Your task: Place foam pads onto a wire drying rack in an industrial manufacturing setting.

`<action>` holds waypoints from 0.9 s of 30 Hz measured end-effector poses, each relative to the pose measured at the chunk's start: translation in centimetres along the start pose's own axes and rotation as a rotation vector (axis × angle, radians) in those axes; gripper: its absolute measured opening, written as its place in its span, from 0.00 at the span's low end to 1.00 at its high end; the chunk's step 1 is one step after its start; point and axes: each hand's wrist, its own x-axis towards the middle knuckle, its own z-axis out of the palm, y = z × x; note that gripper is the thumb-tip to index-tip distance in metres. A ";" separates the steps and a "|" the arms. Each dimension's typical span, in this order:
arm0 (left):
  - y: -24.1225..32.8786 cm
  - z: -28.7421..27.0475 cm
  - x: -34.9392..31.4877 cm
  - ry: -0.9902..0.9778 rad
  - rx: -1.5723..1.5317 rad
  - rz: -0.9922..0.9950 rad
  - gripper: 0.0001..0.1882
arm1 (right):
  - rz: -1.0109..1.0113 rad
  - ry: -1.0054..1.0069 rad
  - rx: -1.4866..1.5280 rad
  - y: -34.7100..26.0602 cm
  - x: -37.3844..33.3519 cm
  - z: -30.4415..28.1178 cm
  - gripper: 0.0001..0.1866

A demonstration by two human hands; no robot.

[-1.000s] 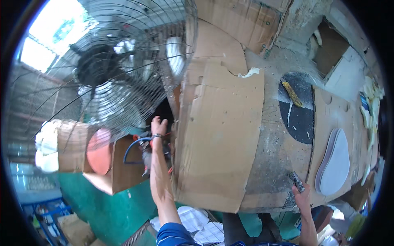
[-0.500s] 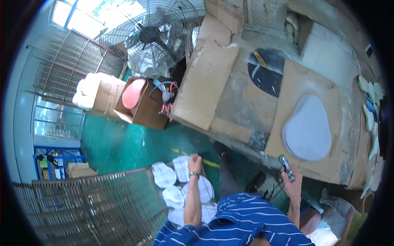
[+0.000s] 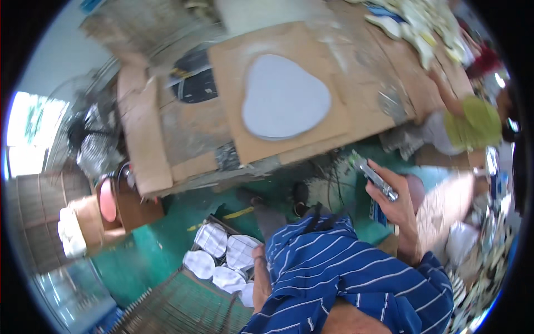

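Note:
My right hand is closed around a slim silver metal hand tool with a green end. It hovers off the table's near edge; the tool's exact kind is not clear. On a brown cardboard sheet atop the table lies a smooth white pad, shaped like a rounded triangle. My left hand hangs low at my side, beside several round white pads lying on a wire rack. Its fingers are blurred and partly hidden.
The cardboard-covered table carries a dark oval piece and a pile of pale cut pieces. A co-worker in a green top reaches in at the right. Cardboard boxes and a fan stand left.
My view has swung right, so the table and white pad sit further left and higher. The silver tool stays in my right hand. My left hand has come nearer my body.

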 end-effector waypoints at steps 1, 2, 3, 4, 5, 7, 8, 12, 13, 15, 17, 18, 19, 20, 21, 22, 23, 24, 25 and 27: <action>1.3 -0.2 0.2 0.038 -0.246 -0.058 0.14 | -0.032 0.024 -0.037 -0.1 -0.1 -1.0 0.28; 3.2 -0.4 0.8 0.020 -0.468 -0.080 0.08 | -0.091 0.100 -0.061 -0.1 0.1 -1.6 0.27; 5.0 -1.2 1.4 0.001 -0.381 0.067 0.09 | -0.050 0.113 -0.095 -0.5 -0.3 -2.8 0.28; 6.7 -2.0 1.9 -0.069 -0.455 0.175 0.12 | -0.032 0.138 -0.027 -0.6 -0.2 -3.0 0.28; 8.2 -1.9 2.1 0.034 -0.502 0.087 0.17 | -0.020 0.159 0.025 -0.7 -0.2 -3.3 0.28; 10.9 -2.9 2.2 0.010 -0.470 0.185 0.20 | -0.104 0.132 -0.069 -1.0 -0.8 -4.0 0.29; 12.0 -3.1 2.1 0.006 -0.466 0.244 0.21 | -0.197 0.099 -0.162 -0.8 -0.8 -4.1 0.29; 13.7 -3.2 1.4 0.054 -0.439 0.234 0.21 | -0.091 -0.068 -0.070 -0.2 -1.5 -3.8 0.30; 13.4 -3.0 1.2 0.037 -0.453 0.273 0.21 | -0.097 -0.068 -0.070 -0.1 -1.4 -3.7 0.30; 12.1 -2.5 0.8 0.019 -0.421 0.161 0.21 | -0.074 -0.059 -0.057 -0.1 -1.2 -3.7 0.30; 10.3 -1.9 0.6 0.000 -0.491 0.025 0.17 | -0.126 -0.006 -0.024 -0.1 -0.4 -3.3 0.30; 9.4 -1.7 0.4 -0.048 -0.417 0.066 0.17 | -0.176 0.064 -0.018 -0.1 0.0 -3.2 0.29; 8.3 -1.6 0.1 -0.047 -0.346 -0.014 0.18 | -0.226 0.133 -0.013 -0.1 0.2 -3.1 0.29; 7.5 -1.4 -0.1 -0.070 -0.342 0.062 0.18 | -0.216 0.146 -0.032 -0.1 0.2 -3.1 0.29; 6.6 -1.3 -0.5 -0.064 -0.365 0.001 0.16 | -0.258 0.164 -0.015 0.0 0.2 -3.1 0.29; 6.0 -1.2 -0.8 -0.044 -0.377 -0.097 0.15 | -0.228 0.141 -0.031 0.0 0.0 -3.3 0.29; 5.4 -1.2 -1.0 -0.059 -0.388 -0.061 0.15 | -0.190 0.119 -0.042 0.1 -0.4 -3.5 0.29; 5.0 -1.2 -1.3 -0.069 -0.441 -0.092 0.15 | -0.197 0.118 -0.050 0.2 -0.7 -3.7 0.29; 4.6 -1.2 -1.6 -0.045 -0.484 -0.170 0.15 | -0.175 0.078 -0.057 0.3 -1.2 -3.8 0.29; 4.2 -0.9 -1.9 -0.075 -0.494 -0.124 0.15 | -0.155 0.038 -0.066 0.5 -1.8 -4.2 0.29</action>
